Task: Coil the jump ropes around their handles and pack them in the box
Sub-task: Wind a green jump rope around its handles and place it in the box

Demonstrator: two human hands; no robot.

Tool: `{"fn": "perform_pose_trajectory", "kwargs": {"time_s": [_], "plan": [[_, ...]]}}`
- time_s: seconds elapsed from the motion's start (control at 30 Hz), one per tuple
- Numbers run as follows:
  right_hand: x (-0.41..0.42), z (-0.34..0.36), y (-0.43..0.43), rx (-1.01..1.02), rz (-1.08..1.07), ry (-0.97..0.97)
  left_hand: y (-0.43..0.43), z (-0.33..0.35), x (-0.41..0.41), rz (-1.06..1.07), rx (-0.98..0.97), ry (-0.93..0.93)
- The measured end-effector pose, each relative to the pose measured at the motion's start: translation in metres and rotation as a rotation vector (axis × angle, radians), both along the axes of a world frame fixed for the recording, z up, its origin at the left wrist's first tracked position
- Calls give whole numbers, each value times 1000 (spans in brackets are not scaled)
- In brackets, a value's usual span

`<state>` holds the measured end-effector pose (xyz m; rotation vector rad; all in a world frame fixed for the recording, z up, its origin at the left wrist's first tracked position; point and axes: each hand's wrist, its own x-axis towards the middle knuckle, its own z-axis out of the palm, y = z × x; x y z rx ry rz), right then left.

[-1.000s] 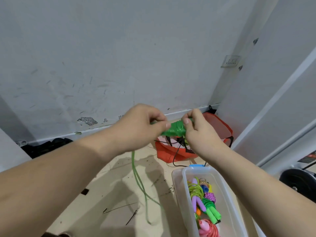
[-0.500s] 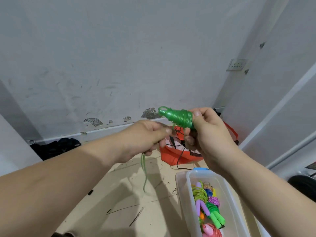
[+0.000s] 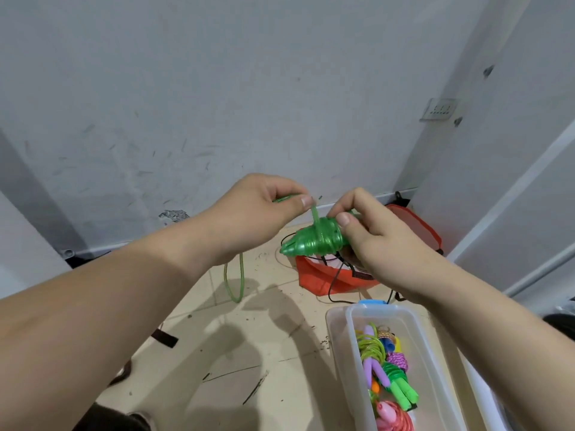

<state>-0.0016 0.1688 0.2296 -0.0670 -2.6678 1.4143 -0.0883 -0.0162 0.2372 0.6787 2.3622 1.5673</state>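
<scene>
My right hand (image 3: 370,241) grips the green handles (image 3: 314,241) of a jump rope, thickly wound with green cord and pointing left. My left hand (image 3: 255,213) pinches the free green rope (image 3: 315,213) just above the coil and holds it taut. The rest of that rope hangs under my left wrist as a short loop (image 3: 234,283) above the floor. At lower right stands a clear plastic box (image 3: 342,349) holding several coiled ropes in yellow-green, purple, green and pink (image 3: 389,381).
An orange bag (image 3: 323,276) with black cords lies on the tiled floor behind the box, against the white wall. A small dark scrap (image 3: 165,339) lies on the floor at left. A wall socket (image 3: 441,109) is at upper right.
The handle bundle has tipped from pointing up-left to pointing down-left. My left hand rose from below the bundle to above it, drawing the rope up; the hanging loop is shorter.
</scene>
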Motion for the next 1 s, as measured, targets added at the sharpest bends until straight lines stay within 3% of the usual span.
{"fn": "perform_pose_trajectory", "kwargs": {"time_s": [0.1, 0.27, 0.37, 0.5, 0.63, 0.73, 0.87, 1.0], "plan": [[6, 12, -9, -340, 19, -33, -8, -6, -9, 75, 137, -309], [6, 12, -21, -585, -174, 0, 4, -21, 2, 16, 159, -576], [-3, -2, -14, -534, -330, 79, 17, -25, 18, -40, 95, -502], [-12, -20, 7, -63, -450, 191, 26, -18, 35, -162, -85, -252], [-11, -24, 17, 210, -408, 104, 21, -1, 34, -176, -148, -46], [-10, -22, 11, 299, -252, 25, 12, 9, 23, -94, -45, 73], [-4, -7, 0, 141, -19, 3, 0, 8, 6, -4, 52, 68], [1, 6, -7, -323, 6, -79, -7, -3, -5, 106, 128, -115]]}}
